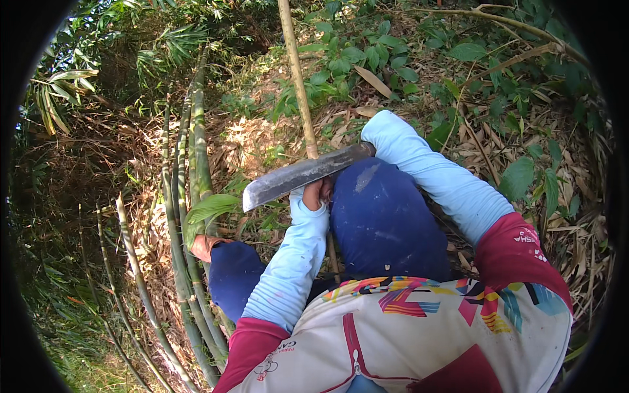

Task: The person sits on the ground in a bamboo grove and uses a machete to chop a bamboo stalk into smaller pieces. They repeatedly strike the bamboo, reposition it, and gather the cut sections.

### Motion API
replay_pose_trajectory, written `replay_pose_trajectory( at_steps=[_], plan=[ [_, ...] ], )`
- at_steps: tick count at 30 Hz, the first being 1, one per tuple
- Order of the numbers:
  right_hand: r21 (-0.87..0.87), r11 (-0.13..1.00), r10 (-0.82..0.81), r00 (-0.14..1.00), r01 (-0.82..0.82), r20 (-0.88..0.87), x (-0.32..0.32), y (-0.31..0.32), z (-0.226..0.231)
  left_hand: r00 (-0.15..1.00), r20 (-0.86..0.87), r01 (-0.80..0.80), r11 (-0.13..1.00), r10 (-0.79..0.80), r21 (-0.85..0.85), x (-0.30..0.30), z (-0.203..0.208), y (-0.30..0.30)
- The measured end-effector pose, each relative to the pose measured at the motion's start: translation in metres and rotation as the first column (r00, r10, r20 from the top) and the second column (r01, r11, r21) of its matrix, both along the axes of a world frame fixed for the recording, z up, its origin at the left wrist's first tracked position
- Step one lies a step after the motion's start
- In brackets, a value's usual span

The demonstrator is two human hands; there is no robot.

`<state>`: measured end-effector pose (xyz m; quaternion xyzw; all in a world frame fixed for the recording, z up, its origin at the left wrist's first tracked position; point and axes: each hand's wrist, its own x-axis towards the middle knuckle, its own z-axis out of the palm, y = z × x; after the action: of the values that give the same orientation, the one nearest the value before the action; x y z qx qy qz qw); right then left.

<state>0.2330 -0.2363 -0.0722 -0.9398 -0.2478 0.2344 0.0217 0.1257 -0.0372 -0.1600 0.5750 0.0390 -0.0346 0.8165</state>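
A thin tan bamboo pole (298,72) runs down from the top of the view, passes under the blade and shows again beside my knee. Just below the blade, my left hand (314,194) is closed around this pole, its fingers partly hidden. A machete (288,181) with a broad, worn grey blade lies across the pole, its tip toward the left. Its handle end meets the cuff of my light blue right sleeve (426,170). My right hand is at that end, hidden by the cuff and my raised knee (390,223).
Several green bamboo stems (177,229) stand close on my left, beside my other knee (234,275). A cut stem (134,262) rises farther left. Leafy plants (517,180) and a bent branch (524,25) are on the right. Dry leaves cover the ground.
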Motion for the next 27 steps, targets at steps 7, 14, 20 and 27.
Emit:
replay_pose_trajectory(
  at_steps=[7,14,20,27],
  plan=[
    [0.082,0.996,0.033,0.995,-0.04,0.093,-0.004,-0.001,-0.011,0.926,-0.272,0.236,0.963,-0.263,-0.129,0.007,0.024,0.014],
    [0.168,0.986,-0.015,0.987,-0.013,0.163,-0.009,-0.003,-0.013,0.996,-0.088,-0.018,0.992,0.03,0.127,0.005,0.037,-0.001],
    [0.287,0.952,0.075,0.991,-0.105,0.115,-0.001,-0.003,-0.021,0.999,-0.029,-0.023,0.982,0.029,0.189,0.015,0.031,-0.002],
    [0.242,0.968,0.035,0.988,-0.071,0.152,-0.005,-0.002,-0.015,0.995,-0.091,0.071,0.968,-0.05,0.241,0.02,0.046,-0.004]
  ],
)
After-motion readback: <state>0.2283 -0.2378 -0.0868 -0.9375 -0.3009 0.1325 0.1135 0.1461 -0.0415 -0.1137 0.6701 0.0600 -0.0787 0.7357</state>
